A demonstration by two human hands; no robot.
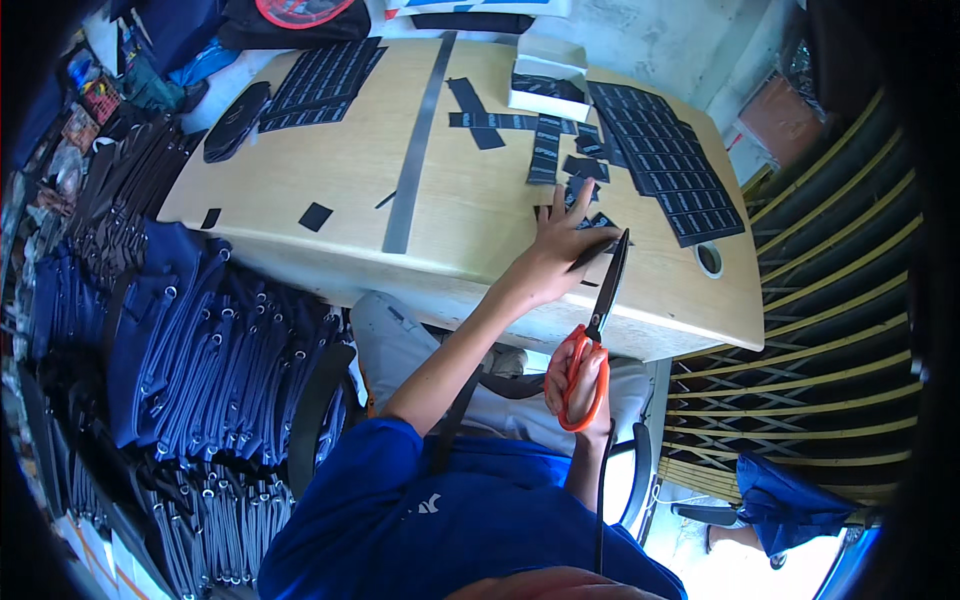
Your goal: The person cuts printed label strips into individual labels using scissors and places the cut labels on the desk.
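Observation:
My right hand (578, 378) is closed round the orange handles of a pair of scissors (610, 290), whose dark blades point up over the table's near edge. Their tips come close to my left hand (556, 245). That left hand reaches over the table with its fingers stretched toward small cut black labels (580, 168). A dark label piece (594, 256) sticks out beneath its thumb and seems pinched against the palm. Beyond the fingers lie black label strips (544, 150) with pale print, some crossing each other.
A white box (550, 80) holding dark pieces stands at the back. Label sheets lie right (665, 160) and left (320, 85), beside a dark oval piece (237, 122). A grey strip (415, 150) crosses the table (480, 220). Blue bags (215, 350) hang left; a folding gate (820, 290) stands right.

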